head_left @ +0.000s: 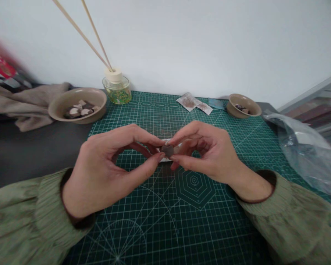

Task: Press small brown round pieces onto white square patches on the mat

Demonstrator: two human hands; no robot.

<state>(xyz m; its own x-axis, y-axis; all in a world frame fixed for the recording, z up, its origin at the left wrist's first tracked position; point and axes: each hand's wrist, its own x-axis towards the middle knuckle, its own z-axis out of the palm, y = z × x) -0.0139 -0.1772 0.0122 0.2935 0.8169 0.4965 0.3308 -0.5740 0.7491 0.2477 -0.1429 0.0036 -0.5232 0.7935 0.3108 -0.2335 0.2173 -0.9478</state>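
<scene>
A small brown piece (167, 150) sits at frame centre, above the green cutting mat (165, 228), pinched between thumb and forefinger of the left hand (110, 167) and the right hand (206, 152). At upper left stands a bowl of pieces (77, 105), with a reed diffuser (116, 86) beside it; a smaller bowl (243, 105) stands at upper right.

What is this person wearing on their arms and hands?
Both arms are in loose olive-green sleeves with gathered, ribbed-looking cuffs and a dark lining showing at the wrists. The left hand and right hand are bare: no gloves, rings or watch can be seen.
</scene>
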